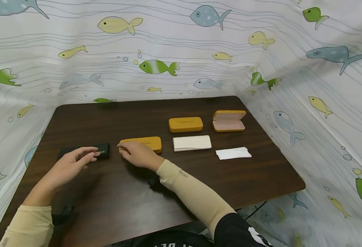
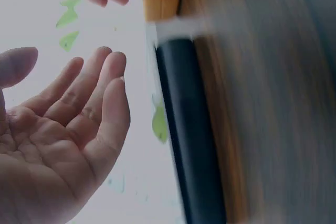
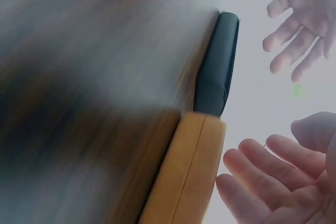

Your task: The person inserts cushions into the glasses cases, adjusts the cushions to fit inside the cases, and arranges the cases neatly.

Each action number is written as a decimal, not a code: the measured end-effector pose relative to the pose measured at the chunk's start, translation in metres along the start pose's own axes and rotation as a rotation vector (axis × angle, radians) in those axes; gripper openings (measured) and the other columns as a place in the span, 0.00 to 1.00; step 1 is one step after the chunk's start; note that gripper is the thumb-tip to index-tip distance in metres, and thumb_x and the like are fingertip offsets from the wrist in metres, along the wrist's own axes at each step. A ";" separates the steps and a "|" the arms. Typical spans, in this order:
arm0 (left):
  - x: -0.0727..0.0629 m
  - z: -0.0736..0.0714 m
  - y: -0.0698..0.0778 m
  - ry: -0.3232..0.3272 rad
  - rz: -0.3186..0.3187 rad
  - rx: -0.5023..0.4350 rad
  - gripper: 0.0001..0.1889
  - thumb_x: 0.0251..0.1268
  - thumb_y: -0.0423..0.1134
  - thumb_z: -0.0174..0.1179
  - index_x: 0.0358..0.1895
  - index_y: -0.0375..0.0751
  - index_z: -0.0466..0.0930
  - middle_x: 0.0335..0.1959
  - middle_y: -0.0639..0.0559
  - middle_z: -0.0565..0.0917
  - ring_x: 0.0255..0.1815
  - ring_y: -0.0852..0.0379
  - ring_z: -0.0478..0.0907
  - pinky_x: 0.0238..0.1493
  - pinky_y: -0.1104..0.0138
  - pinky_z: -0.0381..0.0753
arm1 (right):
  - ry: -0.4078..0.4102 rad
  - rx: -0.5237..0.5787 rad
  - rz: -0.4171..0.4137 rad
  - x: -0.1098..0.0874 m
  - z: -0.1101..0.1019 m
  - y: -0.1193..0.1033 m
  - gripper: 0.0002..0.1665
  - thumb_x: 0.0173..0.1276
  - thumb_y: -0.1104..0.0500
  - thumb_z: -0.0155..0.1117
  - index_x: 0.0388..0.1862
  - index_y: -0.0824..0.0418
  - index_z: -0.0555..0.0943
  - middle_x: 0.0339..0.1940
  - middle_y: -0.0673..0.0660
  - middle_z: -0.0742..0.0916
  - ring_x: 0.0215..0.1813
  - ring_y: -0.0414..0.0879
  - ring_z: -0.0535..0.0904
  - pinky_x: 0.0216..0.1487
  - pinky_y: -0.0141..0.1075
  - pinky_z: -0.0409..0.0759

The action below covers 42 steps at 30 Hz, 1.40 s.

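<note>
My left hand (image 1: 73, 164) hovers over a black glasses case (image 1: 104, 150) on the left of the table; its fingers are relaxed and apart, with nothing between them in the left wrist view. Over a closed yellow glasses case (image 1: 154, 143) is my right hand (image 1: 139, 154), which hides part of the lid. In the right wrist view its fingers (image 3: 257, 174) are loosely bent beside the yellow case and hold nothing. The two cases lie nearly end to end there, the black case (image 3: 218, 66) farther off.
Behind, to the right, lie another closed yellow case (image 1: 185, 125) and an open yellow case (image 1: 228, 121) with pale pink lining. In front of them are a flat cream folded piece (image 1: 191, 143) and a white cloth (image 1: 233, 153). A fish-patterned curtain (image 1: 175, 41) borders the dark wooden table (image 1: 122, 206).
</note>
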<state>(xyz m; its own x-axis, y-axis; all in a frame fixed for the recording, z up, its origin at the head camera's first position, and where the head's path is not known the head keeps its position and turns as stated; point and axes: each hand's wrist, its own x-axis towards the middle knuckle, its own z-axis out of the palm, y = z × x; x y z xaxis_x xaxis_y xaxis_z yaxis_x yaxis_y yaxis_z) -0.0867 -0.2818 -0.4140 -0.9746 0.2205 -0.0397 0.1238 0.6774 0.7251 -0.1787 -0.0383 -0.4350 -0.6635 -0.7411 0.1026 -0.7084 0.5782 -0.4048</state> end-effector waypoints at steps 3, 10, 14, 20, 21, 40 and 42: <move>0.007 0.007 0.008 -0.049 0.013 -0.066 0.27 0.85 0.49 0.43 0.74 0.32 0.63 0.65 0.34 0.77 0.56 0.68 0.80 0.48 0.72 0.82 | 0.017 0.039 0.034 -0.008 -0.004 0.009 0.23 0.82 0.53 0.53 0.71 0.58 0.76 0.64 0.50 0.83 0.63 0.37 0.79 0.65 0.25 0.71; 0.024 0.030 0.022 -0.110 0.057 -0.142 0.26 0.85 0.48 0.44 0.72 0.31 0.66 0.63 0.33 0.79 0.61 0.39 0.78 0.52 0.67 0.83 | 0.054 0.159 0.082 -0.032 -0.016 0.033 0.22 0.82 0.55 0.53 0.69 0.60 0.78 0.61 0.52 0.85 0.60 0.39 0.81 0.60 0.26 0.75; 0.034 0.040 0.030 -0.148 0.086 -0.190 0.27 0.85 0.47 0.45 0.72 0.30 0.65 0.64 0.34 0.78 0.62 0.39 0.78 0.53 0.61 0.84 | 0.083 0.220 0.111 -0.044 -0.023 0.045 0.21 0.82 0.56 0.54 0.68 0.60 0.78 0.60 0.53 0.86 0.59 0.41 0.82 0.58 0.27 0.78; 0.044 0.051 0.040 -0.195 0.082 -0.227 0.27 0.84 0.48 0.46 0.73 0.31 0.64 0.65 0.34 0.78 0.63 0.39 0.77 0.56 0.54 0.82 | 0.103 0.288 0.172 -0.055 -0.029 0.060 0.22 0.82 0.53 0.54 0.68 0.59 0.78 0.56 0.51 0.88 0.55 0.39 0.84 0.53 0.27 0.80; 0.045 0.053 0.041 -0.201 0.079 -0.231 0.27 0.84 0.49 0.46 0.73 0.32 0.64 0.65 0.34 0.77 0.63 0.39 0.77 0.57 0.53 0.82 | 0.102 0.295 0.179 -0.057 -0.030 0.063 0.22 0.82 0.53 0.54 0.69 0.59 0.78 0.56 0.51 0.88 0.54 0.38 0.84 0.53 0.28 0.80; 0.081 0.095 0.079 -0.297 0.096 -0.324 0.27 0.83 0.46 0.48 0.74 0.31 0.62 0.66 0.32 0.76 0.63 0.37 0.77 0.61 0.45 0.77 | 0.132 0.339 0.261 -0.103 -0.060 0.101 0.22 0.82 0.55 0.54 0.69 0.62 0.77 0.60 0.54 0.86 0.57 0.46 0.82 0.55 0.40 0.82; 0.082 0.098 0.082 -0.308 0.110 -0.316 0.27 0.83 0.45 0.49 0.73 0.30 0.63 0.65 0.32 0.77 0.62 0.37 0.77 0.59 0.46 0.78 | 0.119 0.347 0.276 -0.107 -0.061 0.105 0.23 0.82 0.55 0.54 0.69 0.63 0.76 0.61 0.55 0.85 0.58 0.48 0.82 0.56 0.42 0.82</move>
<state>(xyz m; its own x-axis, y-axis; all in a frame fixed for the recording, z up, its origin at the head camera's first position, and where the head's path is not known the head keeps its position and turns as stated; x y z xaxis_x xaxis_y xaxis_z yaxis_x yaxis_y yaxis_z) -0.1383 -0.1396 -0.4247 -0.8521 0.5097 -0.1186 0.1138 0.4017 0.9087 -0.1966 0.1226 -0.4325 -0.8533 -0.5195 0.0436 -0.3924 0.5849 -0.7099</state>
